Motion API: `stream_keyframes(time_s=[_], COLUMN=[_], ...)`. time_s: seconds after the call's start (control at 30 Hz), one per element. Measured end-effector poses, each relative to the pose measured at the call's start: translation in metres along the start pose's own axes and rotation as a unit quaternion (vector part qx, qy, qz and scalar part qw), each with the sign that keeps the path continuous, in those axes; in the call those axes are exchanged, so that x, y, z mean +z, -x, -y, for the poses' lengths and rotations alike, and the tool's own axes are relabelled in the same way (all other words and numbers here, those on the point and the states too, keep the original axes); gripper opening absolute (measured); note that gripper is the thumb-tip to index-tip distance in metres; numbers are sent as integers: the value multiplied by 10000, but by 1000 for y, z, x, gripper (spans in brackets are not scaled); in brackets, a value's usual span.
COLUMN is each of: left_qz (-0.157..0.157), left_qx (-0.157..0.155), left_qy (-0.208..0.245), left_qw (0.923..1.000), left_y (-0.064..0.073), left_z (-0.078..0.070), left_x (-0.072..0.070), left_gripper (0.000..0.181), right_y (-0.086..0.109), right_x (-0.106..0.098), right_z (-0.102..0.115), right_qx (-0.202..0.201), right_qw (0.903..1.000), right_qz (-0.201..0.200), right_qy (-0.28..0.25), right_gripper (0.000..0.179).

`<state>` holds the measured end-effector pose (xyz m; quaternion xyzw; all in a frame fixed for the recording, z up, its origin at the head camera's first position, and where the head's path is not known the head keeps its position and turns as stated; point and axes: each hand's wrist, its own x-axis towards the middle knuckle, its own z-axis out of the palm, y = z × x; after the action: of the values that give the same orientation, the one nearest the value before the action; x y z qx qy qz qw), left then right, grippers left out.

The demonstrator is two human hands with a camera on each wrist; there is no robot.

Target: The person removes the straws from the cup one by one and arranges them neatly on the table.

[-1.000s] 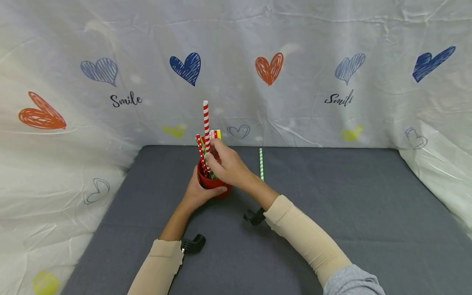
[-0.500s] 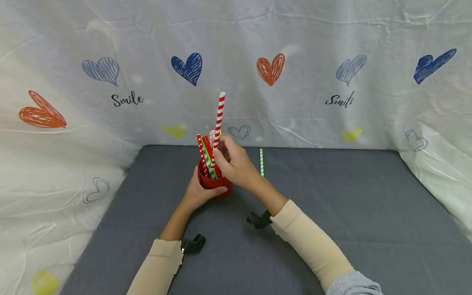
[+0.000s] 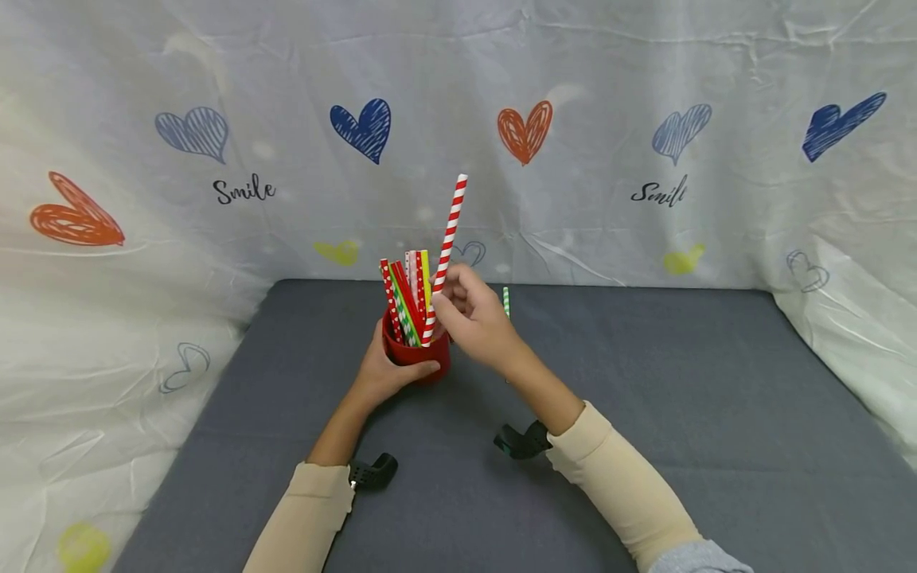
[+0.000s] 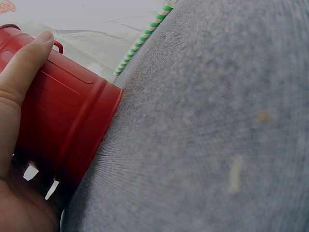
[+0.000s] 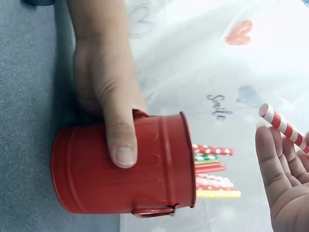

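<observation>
In the head view, the left hand (image 3: 387,372) wraps the wall of a rounded red bucket (image 3: 419,355), which stands on matte grey cloth (image 3: 716,398). Slim patterned straws (image 3: 410,298), dotted, plain and diamond-printed, lean inside it. The right hand (image 3: 474,317) pinches a candy-striped straw (image 3: 450,235) between thumb and fingers, tilted beside the others. A green-striped straw (image 3: 506,301) lies near, partly hidden by the right arm; behind hangs a creased, faintly glossy white sheet (image 3: 602,223) printed with scribbled hearts.

In the left wrist view, the left thumb lies along the bucket's smooth, embossed side; its fingers are mostly shadowed. The cloth looks grainy.

In the right wrist view, the candy-striped straw's round hollow end hangs clear of the bucket's rolled rim.
</observation>
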<state>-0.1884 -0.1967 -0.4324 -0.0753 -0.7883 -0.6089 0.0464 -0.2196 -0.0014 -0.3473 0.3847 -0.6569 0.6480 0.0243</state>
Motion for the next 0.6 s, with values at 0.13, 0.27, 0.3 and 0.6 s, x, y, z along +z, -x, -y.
stream_keyframes(time_s=[0.13, 0.27, 0.3, 0.6], left_qz=[-22, -26, -27, -147], left_qx=[4, -1, -11, 28], left_qy=[-67, -89, -77, -38], left_qw=[10000, 10000, 10000, 9999], left_y=[1, 1, -1, -12], left_z=[-2, 0, 4, 39], left_x=[0, 0, 0, 1], left_gripper=[93, 93, 94, 100], right_y=[3, 7, 9, 18], right_x=[-4, -9, -10, -22], right_z=[6, 6, 6, 0], right_qx=[283, 538, 580, 817], right_qw=[9990, 9977, 9974, 9952], right_qz=[-77, -130, -151, -256], right_qy=[-351, -394, -389, -468], right_gripper=[21, 21, 22, 26])
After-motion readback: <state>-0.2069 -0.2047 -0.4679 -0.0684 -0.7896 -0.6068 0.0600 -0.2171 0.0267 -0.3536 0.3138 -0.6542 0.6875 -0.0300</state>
